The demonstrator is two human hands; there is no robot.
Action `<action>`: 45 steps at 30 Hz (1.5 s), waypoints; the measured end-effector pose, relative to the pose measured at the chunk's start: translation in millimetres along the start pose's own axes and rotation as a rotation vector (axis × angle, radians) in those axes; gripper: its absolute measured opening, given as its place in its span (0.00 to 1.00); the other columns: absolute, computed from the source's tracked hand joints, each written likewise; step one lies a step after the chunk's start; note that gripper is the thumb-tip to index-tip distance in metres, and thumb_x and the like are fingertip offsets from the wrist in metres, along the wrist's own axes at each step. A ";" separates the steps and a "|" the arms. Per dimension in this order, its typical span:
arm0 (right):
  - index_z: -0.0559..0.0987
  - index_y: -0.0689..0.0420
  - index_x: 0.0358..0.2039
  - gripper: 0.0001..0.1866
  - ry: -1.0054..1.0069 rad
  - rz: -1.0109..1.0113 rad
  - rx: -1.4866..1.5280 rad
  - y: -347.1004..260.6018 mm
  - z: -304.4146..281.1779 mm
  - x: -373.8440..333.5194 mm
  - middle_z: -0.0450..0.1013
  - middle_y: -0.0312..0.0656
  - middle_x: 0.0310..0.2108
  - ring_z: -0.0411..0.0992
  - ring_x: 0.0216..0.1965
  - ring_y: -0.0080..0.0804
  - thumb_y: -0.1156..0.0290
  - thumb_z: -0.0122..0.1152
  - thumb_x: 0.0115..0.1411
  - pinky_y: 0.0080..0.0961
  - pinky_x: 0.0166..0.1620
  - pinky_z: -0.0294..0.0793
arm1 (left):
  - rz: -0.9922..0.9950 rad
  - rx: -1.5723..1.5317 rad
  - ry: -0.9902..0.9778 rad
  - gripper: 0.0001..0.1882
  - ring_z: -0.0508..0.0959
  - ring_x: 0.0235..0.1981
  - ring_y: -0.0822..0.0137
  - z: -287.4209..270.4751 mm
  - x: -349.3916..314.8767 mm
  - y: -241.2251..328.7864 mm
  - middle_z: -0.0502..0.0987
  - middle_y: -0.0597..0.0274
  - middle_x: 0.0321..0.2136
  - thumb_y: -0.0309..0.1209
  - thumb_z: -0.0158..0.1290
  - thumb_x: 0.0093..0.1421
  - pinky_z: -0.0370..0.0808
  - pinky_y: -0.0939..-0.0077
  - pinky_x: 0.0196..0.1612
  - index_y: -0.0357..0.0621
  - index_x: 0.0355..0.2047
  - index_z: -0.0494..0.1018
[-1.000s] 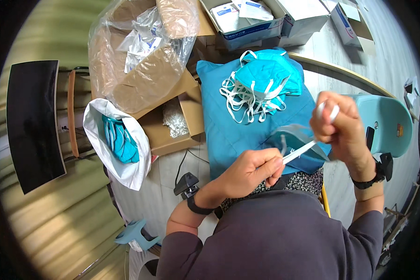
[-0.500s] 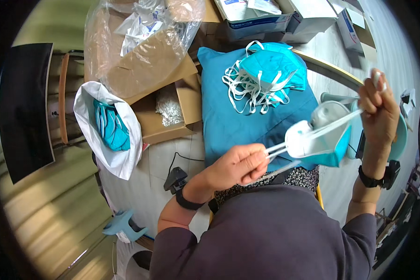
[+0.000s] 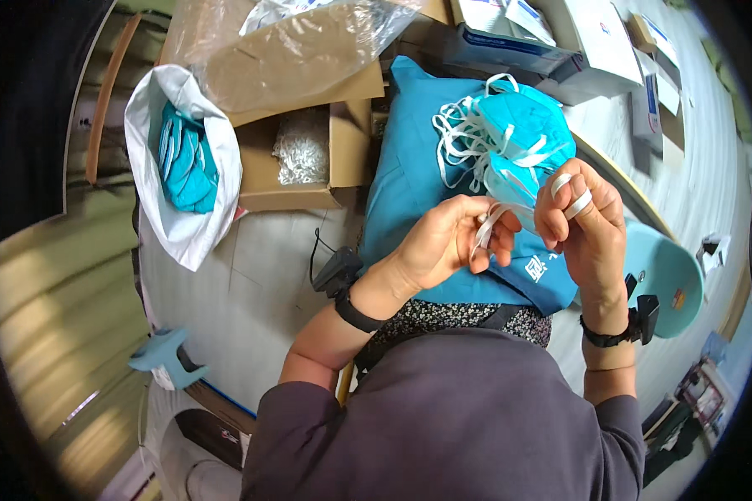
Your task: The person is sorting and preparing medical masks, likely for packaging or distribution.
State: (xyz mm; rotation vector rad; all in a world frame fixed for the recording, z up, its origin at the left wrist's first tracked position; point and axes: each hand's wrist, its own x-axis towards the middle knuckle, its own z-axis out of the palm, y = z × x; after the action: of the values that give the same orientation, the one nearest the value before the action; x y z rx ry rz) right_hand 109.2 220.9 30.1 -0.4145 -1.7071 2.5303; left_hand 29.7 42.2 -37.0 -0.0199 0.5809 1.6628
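Observation:
My left hand (image 3: 453, 238) is closed with curled fingers on a thin white mask strap (image 3: 481, 235), which hangs across them. Close beside it, my right hand (image 3: 589, 225) has its fingers bent together; what lies between them is hidden. White bands circle its thumb and a finger. Just beyond both hands, a pile of turquoise face masks (image 3: 522, 117) with tangled white straps (image 3: 458, 138) rests on a blue cloth-covered cushion (image 3: 409, 159). A paler mask (image 3: 510, 179) lies at the pile's near edge, partly behind my hands.
At left, a white bag (image 3: 226, 159) holds more turquoise masks. Beside it, an open cardboard box (image 3: 263, 200) contains small clear or silvery pieces, with plastic sheeting (image 3: 301, 63) above. White-and-blue boxes (image 3: 510, 54) stand at the far right. A pale teal stool (image 3: 673, 280) is at right.
My right hand has come down and left, next to my left hand. The mask stretched between them by its straps is no longer held out there. The view has shifted.

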 end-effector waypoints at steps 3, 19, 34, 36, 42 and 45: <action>0.68 0.57 0.30 0.16 -0.008 -0.044 0.046 3.2 9.4 5.3 0.61 0.34 0.16 0.60 0.17 0.22 0.60 0.44 0.72 0.18 0.19 0.55 | 0.006 -0.105 0.016 0.25 0.79 0.33 0.64 -13.9 -1.7 -3.7 0.79 0.51 0.37 0.42 0.37 0.70 0.75 0.79 0.30 0.31 0.49 0.72; 0.68 0.55 0.30 0.12 -0.005 -0.160 0.040 0.9 11.3 8.3 0.58 0.31 0.14 0.54 0.15 0.19 0.62 0.49 0.70 0.16 0.18 0.54 | 0.493 0.052 0.627 0.09 0.79 0.36 0.67 -125.9 -24.3 36.0 0.78 0.59 0.34 0.28 0.46 0.65 0.76 0.76 0.37 0.38 0.41 0.73; 0.67 0.58 0.28 0.17 -0.170 -0.160 0.043 7.2 2.9 3.0 0.59 0.32 0.14 0.55 0.15 0.19 0.59 0.47 0.71 0.19 0.19 0.52 | 0.389 0.897 0.481 0.24 0.77 0.29 0.76 -50.8 6.0 50.9 0.80 0.66 0.27 0.52 0.47 0.68 0.68 0.81 0.31 0.44 0.32 0.79; 0.70 0.60 0.28 0.17 -0.220 -0.140 -0.006 11.9 3.2 -2.1 0.64 0.33 0.16 0.57 0.16 0.19 0.60 0.50 0.69 0.18 0.20 0.53 | 0.221 0.820 0.341 0.27 0.76 0.27 0.76 -21.6 5.5 39.0 0.79 0.67 0.25 0.54 0.45 0.68 0.68 0.82 0.29 0.42 0.31 0.78; 0.75 0.60 0.28 0.09 -0.436 -0.071 -0.509 11.1 3.6 -11.5 0.73 0.38 0.22 0.71 0.23 0.32 0.69 0.52 0.64 0.27 0.29 0.70 | 0.166 0.710 0.162 0.17 0.67 0.23 0.83 -8.3 18.2 -2.0 0.69 0.74 0.20 0.37 0.51 0.69 0.65 0.85 0.24 0.42 0.24 0.69; 0.75 0.61 0.29 0.05 -0.379 -0.132 -0.534 16.6 -9.3 -22.7 0.73 0.41 0.24 0.72 0.26 0.35 0.72 0.54 0.56 0.28 0.32 0.70 | 0.219 0.702 0.286 0.16 0.64 0.23 0.84 5.3 18.3 -6.7 0.66 0.76 0.20 0.35 0.51 0.69 0.61 0.85 0.24 0.43 0.24 0.69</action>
State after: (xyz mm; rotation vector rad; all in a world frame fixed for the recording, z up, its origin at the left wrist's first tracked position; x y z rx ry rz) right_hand 135.1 218.3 15.9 0.1745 -2.4540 2.1294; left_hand 34.1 61.5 -41.0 0.3309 1.4003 1.5919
